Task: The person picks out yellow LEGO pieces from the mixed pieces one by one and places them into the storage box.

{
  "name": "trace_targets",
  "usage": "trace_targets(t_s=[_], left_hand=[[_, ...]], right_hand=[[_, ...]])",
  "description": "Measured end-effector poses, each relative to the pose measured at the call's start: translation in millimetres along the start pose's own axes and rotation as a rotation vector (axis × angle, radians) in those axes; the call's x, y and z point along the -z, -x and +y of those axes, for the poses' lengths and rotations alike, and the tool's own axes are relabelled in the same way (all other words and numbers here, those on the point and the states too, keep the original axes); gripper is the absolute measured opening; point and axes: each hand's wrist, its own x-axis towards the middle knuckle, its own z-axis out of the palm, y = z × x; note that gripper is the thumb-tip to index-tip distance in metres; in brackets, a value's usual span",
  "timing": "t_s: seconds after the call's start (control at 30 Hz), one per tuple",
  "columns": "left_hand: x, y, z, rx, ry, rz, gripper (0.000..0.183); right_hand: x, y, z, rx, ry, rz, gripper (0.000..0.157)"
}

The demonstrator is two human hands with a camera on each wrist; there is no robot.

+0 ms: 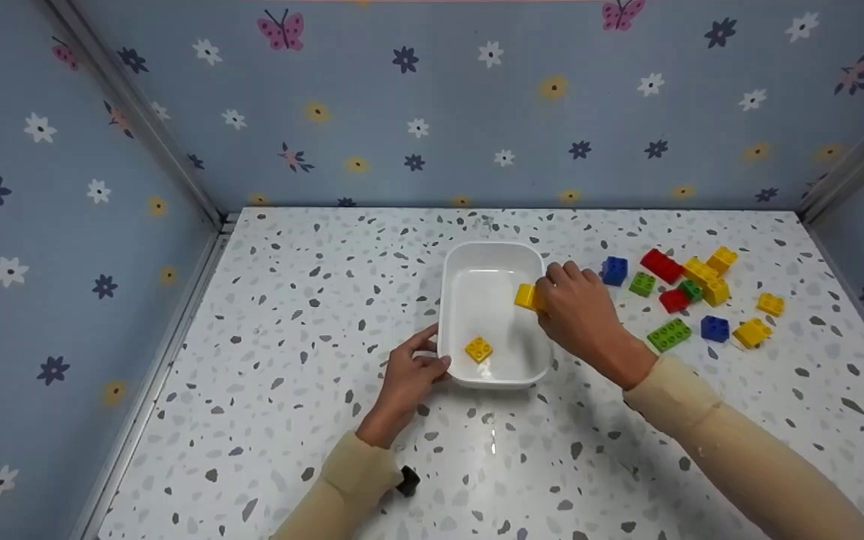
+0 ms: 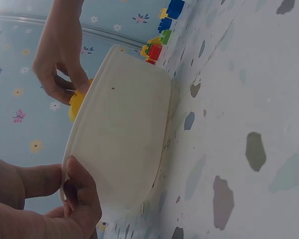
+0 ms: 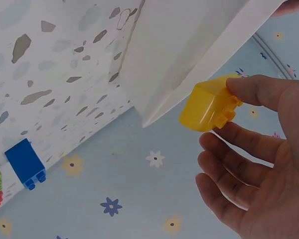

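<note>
over the right side of the white tub (image 1: 486, 300), our right hand (image 1: 576, 309) pinches a curved yellow brick (image 1: 525, 296) between thumb and fingers, its studs facing the fingers. at the tub's near left corner, our left hand (image 1: 411, 369) grips the rim between thumb and fingers. we have one small yellow brick (image 1: 478, 349) lying studs up on the tub's floor, toward the near end. to the right, on the speckled table (image 1: 289, 315), we see red, green, blue and yellow bricks scattered; a blue brick (image 1: 615, 271) marks their left edge, and a long green brick (image 1: 670, 334) lies on their near side.
</note>
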Motion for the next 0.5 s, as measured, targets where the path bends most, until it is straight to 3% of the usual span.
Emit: trace_targets(t_s=[0.5], left_hand=[[0.9,0.7,0.9,0.001,-0.023,-0.010,0.060]], right_hand=[[-9.9,-18.5,-17.4,0.054,0.023,-0.087,0.035]])
